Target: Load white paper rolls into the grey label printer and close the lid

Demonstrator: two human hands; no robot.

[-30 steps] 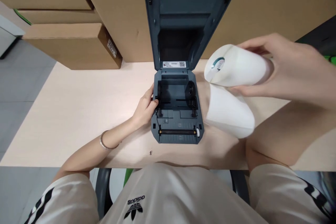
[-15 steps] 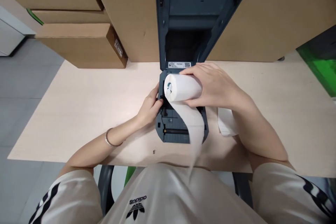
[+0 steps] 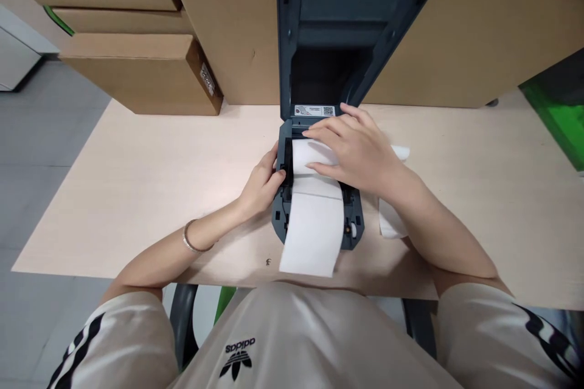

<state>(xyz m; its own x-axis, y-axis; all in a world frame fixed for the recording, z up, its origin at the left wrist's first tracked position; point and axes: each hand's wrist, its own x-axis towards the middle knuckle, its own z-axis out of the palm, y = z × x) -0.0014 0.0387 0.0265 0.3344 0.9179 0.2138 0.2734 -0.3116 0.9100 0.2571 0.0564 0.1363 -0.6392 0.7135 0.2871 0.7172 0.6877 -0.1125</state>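
Note:
A dark blue label printer (image 3: 283, 127) stands on the table with its lid (image 3: 337, 33) raised. Inside its bay lies a white label roll (image 3: 303, 155), and a strip of labels (image 3: 314, 231) runs from it over the printer's front edge. My left hand (image 3: 262, 185) grips the printer's left side, thumb hooked over the rim. Over the roll's right part is my right hand (image 3: 358, 149), fingers and thumb spread across it and seemingly touching it. That hand hides the roll's right end.
Pale paper (image 3: 390, 219) lies right of the printer, partly under my right forearm. Large cardboard boxes (image 3: 250, 42) stand behind the raised lid. A smaller carton (image 3: 137, 79) sits at the table's back left. Something green (image 3: 556, 115) shows at the far right.
The label roll has gone down into the printer's bay, and its strip now lies flat over the front. My right hand has loosened its hold. The left hand stays put.

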